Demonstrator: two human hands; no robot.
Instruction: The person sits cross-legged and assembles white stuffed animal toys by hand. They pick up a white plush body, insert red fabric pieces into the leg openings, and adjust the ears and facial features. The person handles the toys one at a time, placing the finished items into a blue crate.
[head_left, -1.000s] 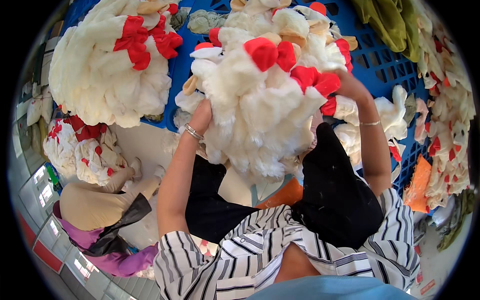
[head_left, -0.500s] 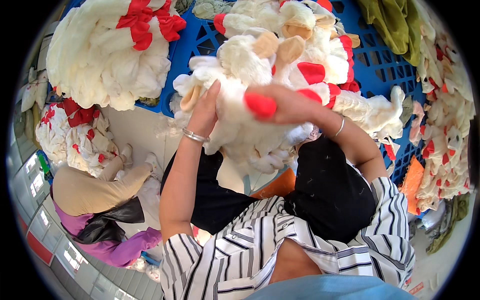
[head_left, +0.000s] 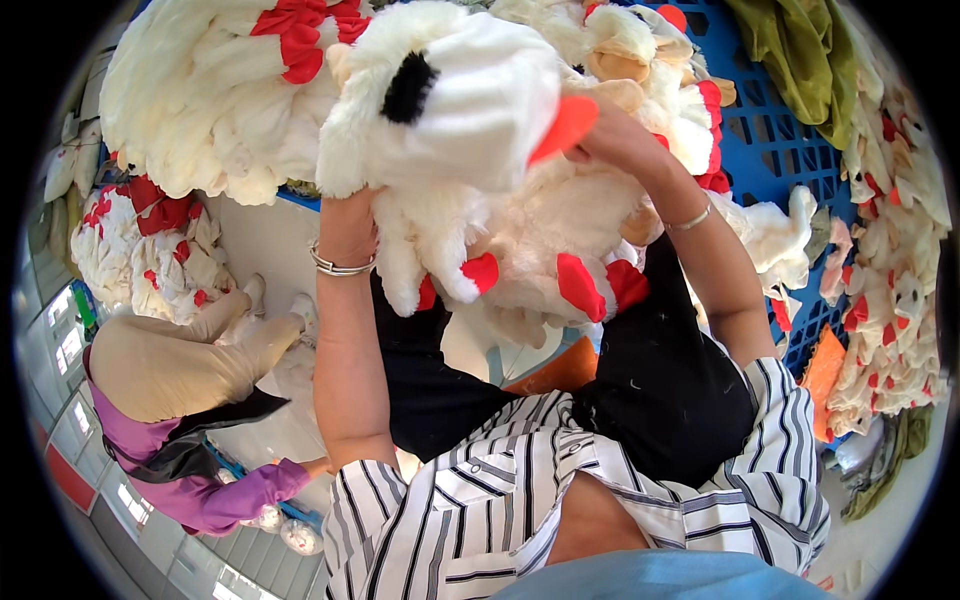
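A white fluffy plush toy skin [head_left: 470, 110], unstuffed-looking, with a black eye patch and a red tip on its face, is raised in front of me. My left hand [head_left: 350, 215] holds it up from below; the fingers are covered by the fur. At the face's right side, my right hand [head_left: 602, 138] is closed on the red tip, its fingertips partly hidden. More white and cream plush [head_left: 540, 245] with red ends hangs over my lap, below the face.
Piles of white plush skins with red parts [head_left: 215, 110] stand at the left and right [head_left: 890, 330]. More lie on blue plastic pallets [head_left: 765, 150] ahead. Olive cloth [head_left: 795, 60] is at the upper right. A person in purple [head_left: 210, 490] bends at the left.
The plush has been lifted and turned so its face with the black patch shows. My left hand has gone behind the fur; my right hand has moved up to the red tip.
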